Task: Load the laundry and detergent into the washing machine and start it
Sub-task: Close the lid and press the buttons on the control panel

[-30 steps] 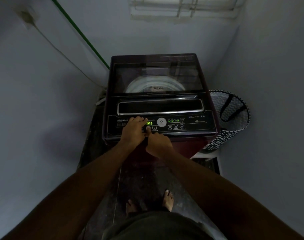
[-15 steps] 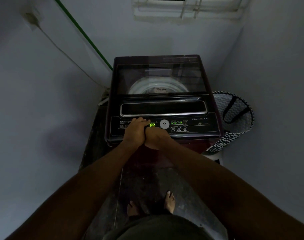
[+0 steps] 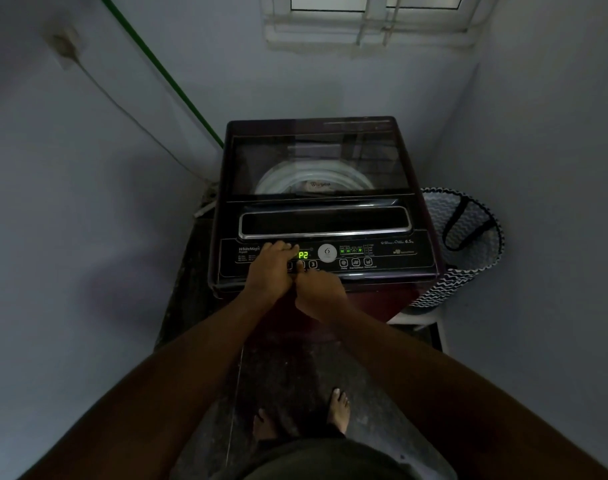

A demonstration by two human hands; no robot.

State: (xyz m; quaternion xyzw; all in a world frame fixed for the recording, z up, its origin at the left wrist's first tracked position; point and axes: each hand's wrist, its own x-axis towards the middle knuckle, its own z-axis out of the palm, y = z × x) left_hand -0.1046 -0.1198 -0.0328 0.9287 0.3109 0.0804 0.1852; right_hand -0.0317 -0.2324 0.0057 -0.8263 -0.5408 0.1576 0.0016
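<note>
The washer [image 3: 325,202], a boxy dark maroon top-loader, stands in a narrow corner with its glossy smoked lid shut; a round white drum rim shows through the glass. The left hand [image 3: 269,268] lies flat on the smooth black panel [image 3: 382,258], fingers straight and together. The right hand [image 3: 318,289] is curled, one fingertip on a round button below the green "P2" display [image 3: 303,255]. A woven zigzag basket [image 3: 465,244] stands just beside the washer.

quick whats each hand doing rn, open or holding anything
Left hand: open, fingers flat on the control panel.
Right hand: curled, holds nothing, forefinger on a button.
</note>
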